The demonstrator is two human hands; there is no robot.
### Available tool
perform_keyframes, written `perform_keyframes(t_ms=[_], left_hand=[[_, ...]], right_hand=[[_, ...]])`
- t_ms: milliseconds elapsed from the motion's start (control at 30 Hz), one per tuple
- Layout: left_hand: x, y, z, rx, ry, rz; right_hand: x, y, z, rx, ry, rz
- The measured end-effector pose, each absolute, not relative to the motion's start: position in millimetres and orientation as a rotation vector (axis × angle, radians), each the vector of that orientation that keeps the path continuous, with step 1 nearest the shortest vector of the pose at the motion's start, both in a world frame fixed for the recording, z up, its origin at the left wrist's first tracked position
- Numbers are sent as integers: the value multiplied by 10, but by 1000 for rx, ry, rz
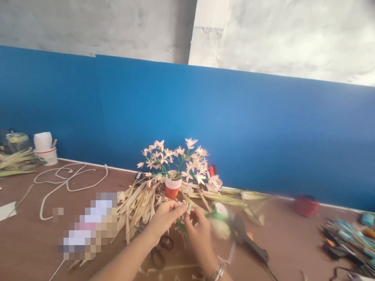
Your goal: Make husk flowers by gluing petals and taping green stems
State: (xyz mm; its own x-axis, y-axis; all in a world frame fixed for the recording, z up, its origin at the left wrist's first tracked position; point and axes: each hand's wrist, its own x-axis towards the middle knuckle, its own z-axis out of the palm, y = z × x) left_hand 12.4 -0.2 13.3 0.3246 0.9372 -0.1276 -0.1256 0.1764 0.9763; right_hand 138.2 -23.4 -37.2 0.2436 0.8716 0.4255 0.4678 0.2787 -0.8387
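Note:
My left hand (pixel 166 218) and my right hand (pixel 199 230) meet at the middle of the table, fingertips pinched close together. Pale petals of a small flower (pixel 188 208) show at the left fingertips. What the right fingers pinch is too small and blurred to make out; a bit of green (pixel 180 225) shows below the hands. Just behind stands an orange-and-white paper cup (pixel 172 189) holding green stems with cream flowers (pixel 193 160). Dry husk strips (pixel 140 205) spread left of the hands. Black-handled scissors (pixel 166 242) lie under my left wrist.
Right of my hands lie a dark glue gun (pixel 249 238) and a blurred white-and-green roll (pixel 220 216). A red round object (pixel 306 205) and tangled tools (pixel 345 242) are farther right. At left are a white cable (pixel 68 183), a pixelated item (pixel 88 226) and paper tubs (pixel 46 154).

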Motion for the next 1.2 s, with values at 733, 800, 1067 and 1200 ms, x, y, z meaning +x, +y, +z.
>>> perform_keyframes(t_ms=[733,800,1067,1200], left_hand=[[73,19,134,1298,1030,1072],[70,26,123,1322,1029,1072],[70,80,73,1261,1059,1059],[73,73,80,1199,1117,946]], right_hand=[[1349,-265,-339,-1380,-1511,505],[1354,-261,-349,-1373,-1527,492],[1367,-239,-385,-1307,-1474,574],[1363,-236,-373,-1223,-1423,693]])
